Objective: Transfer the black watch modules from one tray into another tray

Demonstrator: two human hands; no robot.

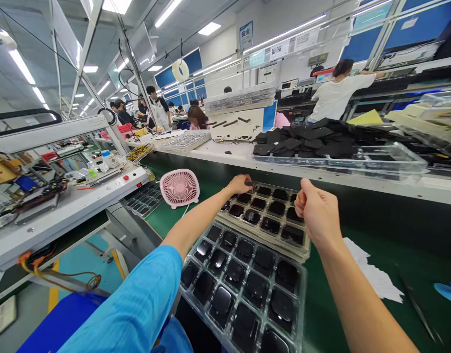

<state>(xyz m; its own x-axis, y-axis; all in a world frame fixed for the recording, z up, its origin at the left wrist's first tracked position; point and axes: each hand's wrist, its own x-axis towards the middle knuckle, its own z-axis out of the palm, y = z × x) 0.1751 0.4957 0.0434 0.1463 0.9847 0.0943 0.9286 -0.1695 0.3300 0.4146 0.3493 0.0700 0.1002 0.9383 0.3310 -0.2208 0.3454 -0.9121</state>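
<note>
My left hand reaches to the far left corner of a stack of clear plastic trays. Its fingers are closed at a small dark piece by the top tray's back edge; the piece's kind is unclear. Over the right side of that stack, my right hand is closed in a fist with the thumb up. Whatever its curled fingers may hold is hidden. Glossy black square-shaped parts sit in the stack's top compartments. Closer to me, another clear compartment tray holds similar black rounded-square parts, overlapping the front of the stack.
A pink fan stands left of the trays on the green bench mat. Torn white paper, tweezers and a blue object lie right. Black pads heap on the shelf above. Other people work farther back.
</note>
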